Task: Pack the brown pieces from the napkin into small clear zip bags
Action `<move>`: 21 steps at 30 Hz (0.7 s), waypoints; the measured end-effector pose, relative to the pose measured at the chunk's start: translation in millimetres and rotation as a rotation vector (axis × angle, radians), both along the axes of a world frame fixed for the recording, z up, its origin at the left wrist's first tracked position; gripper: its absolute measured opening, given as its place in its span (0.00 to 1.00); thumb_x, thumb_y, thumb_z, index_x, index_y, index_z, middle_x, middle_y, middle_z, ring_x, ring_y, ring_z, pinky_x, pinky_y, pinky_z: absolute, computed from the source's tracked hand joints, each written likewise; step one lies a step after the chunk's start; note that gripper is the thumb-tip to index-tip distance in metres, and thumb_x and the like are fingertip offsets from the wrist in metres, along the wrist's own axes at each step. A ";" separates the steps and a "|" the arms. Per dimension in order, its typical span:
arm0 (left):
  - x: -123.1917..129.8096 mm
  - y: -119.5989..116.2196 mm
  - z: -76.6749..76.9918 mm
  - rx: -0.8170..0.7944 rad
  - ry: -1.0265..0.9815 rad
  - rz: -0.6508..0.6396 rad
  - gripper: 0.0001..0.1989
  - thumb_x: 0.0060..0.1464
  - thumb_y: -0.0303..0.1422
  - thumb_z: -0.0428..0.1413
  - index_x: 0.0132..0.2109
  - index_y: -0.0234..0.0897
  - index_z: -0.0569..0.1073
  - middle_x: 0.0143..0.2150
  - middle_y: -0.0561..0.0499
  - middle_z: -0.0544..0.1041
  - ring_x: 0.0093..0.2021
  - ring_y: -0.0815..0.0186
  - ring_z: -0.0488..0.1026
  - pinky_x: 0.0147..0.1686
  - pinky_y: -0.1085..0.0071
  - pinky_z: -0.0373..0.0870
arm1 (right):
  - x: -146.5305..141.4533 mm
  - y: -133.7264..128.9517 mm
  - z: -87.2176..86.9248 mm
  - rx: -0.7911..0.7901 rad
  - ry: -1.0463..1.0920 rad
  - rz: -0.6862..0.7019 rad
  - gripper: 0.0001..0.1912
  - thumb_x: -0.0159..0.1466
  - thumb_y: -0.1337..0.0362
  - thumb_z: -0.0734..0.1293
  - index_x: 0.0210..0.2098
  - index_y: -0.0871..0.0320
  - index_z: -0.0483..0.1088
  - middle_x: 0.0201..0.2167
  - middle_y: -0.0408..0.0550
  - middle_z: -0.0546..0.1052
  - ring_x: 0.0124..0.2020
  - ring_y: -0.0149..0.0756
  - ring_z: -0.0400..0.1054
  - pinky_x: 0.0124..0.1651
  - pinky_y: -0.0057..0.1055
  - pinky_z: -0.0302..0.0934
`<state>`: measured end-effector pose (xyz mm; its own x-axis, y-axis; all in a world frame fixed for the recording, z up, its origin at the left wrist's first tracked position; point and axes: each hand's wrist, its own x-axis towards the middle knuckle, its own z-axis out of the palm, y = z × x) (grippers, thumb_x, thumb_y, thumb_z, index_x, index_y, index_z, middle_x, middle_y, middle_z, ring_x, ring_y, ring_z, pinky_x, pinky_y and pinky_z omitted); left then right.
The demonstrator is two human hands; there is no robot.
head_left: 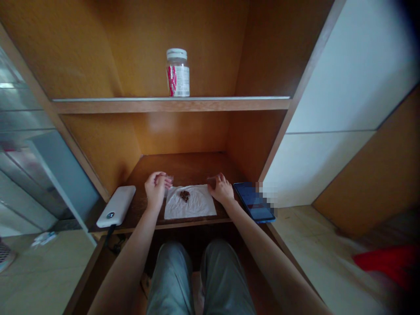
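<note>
Right now, a white sheet (200,208), thin and wrinkled, lies spread near the front edge of a brown wooden shelf (183,162), with a small clump of dark brown bits (184,196) resting on it, left of its middle and toward its far edge. The left hand (155,189) is just beside the sheet's far left corner, its fingers curled in and closed on a clear piece (169,179) whose shape is hard to make out. Across the sheet, the right hand (222,188) is at the far right corner, palm down with bent fingers; something see-through (211,180) shows by its fingertips, but whether the hand grips it cannot be told. Left of the left hand, a white power bank (117,206) lies at a slant, a black cable (110,232) running from its near end. Beyond the right hand, a dark-screened phone (254,202) lies slanted at the shelf's right side, partly covered by a pixelated patch. Above, a clear bottle (177,73) with a white lid and a pink and white label stands upright on the upper shelf (213,105).
</note>
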<state>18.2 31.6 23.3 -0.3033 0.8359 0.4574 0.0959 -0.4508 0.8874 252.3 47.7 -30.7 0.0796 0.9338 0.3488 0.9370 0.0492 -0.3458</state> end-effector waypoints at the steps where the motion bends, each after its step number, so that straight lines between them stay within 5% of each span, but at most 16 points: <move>1: -8.1 3.4 4.4 0.001 0.031 0.042 0.08 0.48 0.34 0.48 0.34 0.34 0.67 0.21 0.53 0.72 0.20 0.70 0.71 0.19 0.76 0.66 | -0.1 0.1 -0.1 0.004 0.001 0.002 0.25 0.57 0.55 0.59 0.50 0.64 0.60 0.56 0.62 0.57 0.52 0.48 0.57 0.50 0.39 0.51; 6: -50.4 21.9 10.0 -0.146 0.547 0.207 0.07 0.44 0.33 0.52 0.32 0.36 0.70 0.29 0.47 0.76 0.32 0.62 0.74 0.33 0.68 0.69 | -0.8 0.2 -0.6 0.023 -0.016 0.002 0.23 0.57 0.58 0.59 0.49 0.64 0.61 0.56 0.62 0.58 0.52 0.48 0.58 0.51 0.38 0.50; 10: -65.3 21.8 -2.7 -0.209 0.875 0.072 0.10 0.44 0.37 0.54 0.34 0.38 0.73 0.35 0.45 0.77 0.37 0.58 0.74 0.36 0.67 0.67 | -0.9 0.3 -1.3 0.023 -0.020 -0.010 0.23 0.57 0.57 0.59 0.49 0.64 0.62 0.56 0.61 0.59 0.52 0.48 0.58 0.51 0.38 0.51; 13: -66.7 16.3 -12.9 -0.185 0.970 -0.039 0.15 0.42 0.40 0.56 0.38 0.39 0.73 0.37 0.45 0.77 0.36 0.58 0.74 0.33 0.69 0.67 | -0.6 0.7 -2.1 0.034 -0.003 0.000 0.22 0.58 0.58 0.58 0.49 0.63 0.63 0.55 0.60 0.60 0.52 0.48 0.58 0.51 0.38 0.51; 21: -65.4 14.1 -13.2 -0.188 1.061 0.001 0.16 0.47 0.42 0.52 0.39 0.39 0.75 0.40 0.43 0.77 0.41 0.56 0.73 0.39 0.67 0.65 | 0.3 3.0 -5.2 0.029 0.004 0.005 0.21 0.60 0.59 0.57 0.49 0.63 0.64 0.54 0.59 0.61 0.55 0.46 0.54 0.54 0.41 0.46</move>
<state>-47.2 45.7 10.1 0.1724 0.9201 0.3518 0.8575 -0.3159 0.4061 252.6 50.8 -35.9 0.0764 0.9238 0.3752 0.9353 0.0639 -0.3479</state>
